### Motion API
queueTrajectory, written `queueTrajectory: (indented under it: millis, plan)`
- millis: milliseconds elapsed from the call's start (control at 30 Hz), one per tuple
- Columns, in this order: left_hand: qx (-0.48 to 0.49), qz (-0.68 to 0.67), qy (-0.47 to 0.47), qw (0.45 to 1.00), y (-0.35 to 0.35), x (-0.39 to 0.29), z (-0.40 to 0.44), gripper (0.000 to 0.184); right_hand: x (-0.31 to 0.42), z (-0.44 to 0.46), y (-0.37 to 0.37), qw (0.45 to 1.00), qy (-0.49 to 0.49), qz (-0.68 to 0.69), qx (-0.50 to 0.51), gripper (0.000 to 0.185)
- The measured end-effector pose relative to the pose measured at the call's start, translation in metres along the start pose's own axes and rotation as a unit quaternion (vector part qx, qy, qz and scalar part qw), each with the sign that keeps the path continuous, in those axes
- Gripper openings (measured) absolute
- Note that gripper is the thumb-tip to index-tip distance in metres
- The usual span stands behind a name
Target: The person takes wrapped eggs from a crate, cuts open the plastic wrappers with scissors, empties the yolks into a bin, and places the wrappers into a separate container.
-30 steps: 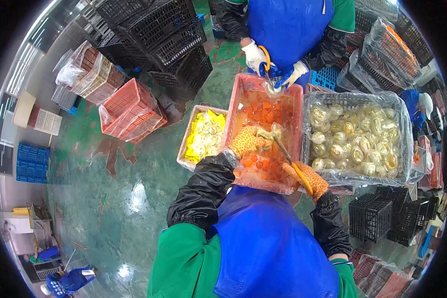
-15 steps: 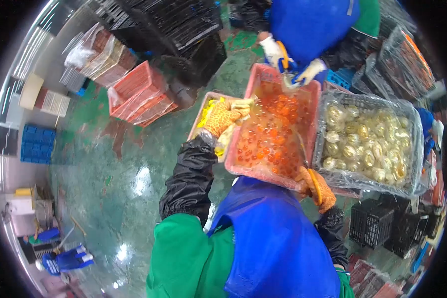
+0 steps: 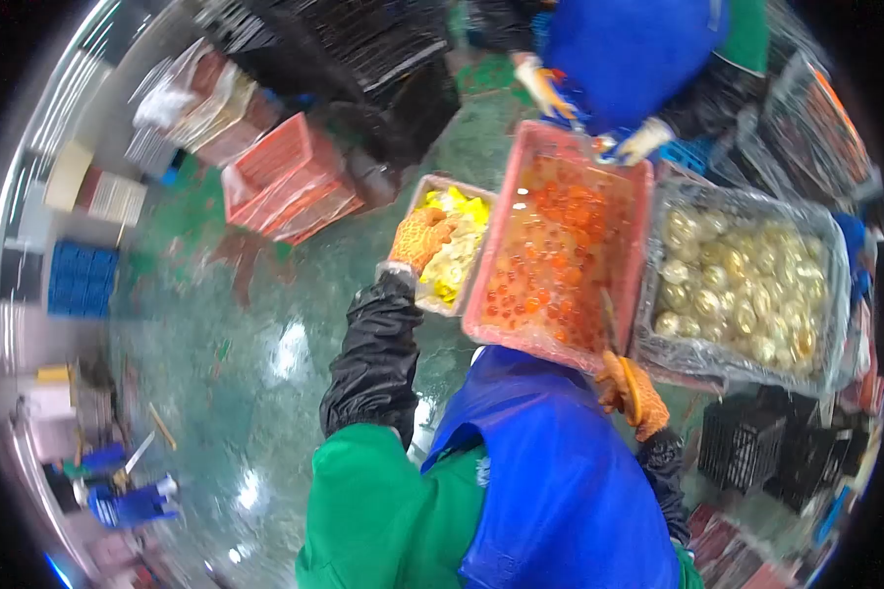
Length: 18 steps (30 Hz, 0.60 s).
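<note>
My left hand [image 3: 420, 239], in an orange patterned glove, is over a small pale bin [image 3: 442, 306] of bright yellow and cream-coloured soft pieces [image 3: 462, 240]. Its fingers look loosely bent and apart, with nothing clearly held. My right hand [image 3: 640, 398], gloved alike, closes on orange-handled scissors [image 3: 619, 371] at the near right corner of a pink crate [image 3: 476, 312]. The scissors' blade points up along the crate's right side. Cloudy liquid with many orange-red round pieces [image 3: 550, 260] fills that crate.
A plastic-lined crate [image 3: 840, 294] of pale round shellfish [image 3: 742, 285] adjoins on the right. Across from me, a co-worker in a blue apron [image 3: 629, 59] has gloved hands at the pink crate's far edge. Stacked red crates [image 3: 285, 187] stand left on the wet floor; black crates [image 3: 742, 447] stand lower right.
My left hand has moved left from the pink crate's edge to the small bin; the pale piece at its fingers is no longer seen there. My right hand stays at the corner.
</note>
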<state>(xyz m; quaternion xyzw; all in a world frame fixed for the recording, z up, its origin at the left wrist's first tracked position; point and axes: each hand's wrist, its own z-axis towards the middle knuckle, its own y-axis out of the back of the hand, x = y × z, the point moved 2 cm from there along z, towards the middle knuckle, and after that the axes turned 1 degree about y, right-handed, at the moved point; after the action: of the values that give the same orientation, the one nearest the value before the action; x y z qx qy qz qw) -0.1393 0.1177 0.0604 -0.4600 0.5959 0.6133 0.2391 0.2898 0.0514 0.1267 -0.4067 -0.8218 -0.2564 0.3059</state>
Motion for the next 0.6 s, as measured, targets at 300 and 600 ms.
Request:
queueTrajectory:
  millis: [300,600]
  plan:
    - [0.327,-0.118,-0.123,0.929,-0.224,-0.163,-0.015,0.051,-0.017,-0.015,0.015,0.989,-0.051,-0.139,-0.002,0.053]
    - [0.117,0.332,-0.372,0.859,-0.334,-0.237,0.001,0.074,-0.073,-0.043,0.041,0.979,0.051,-0.18,-0.082,0.05]
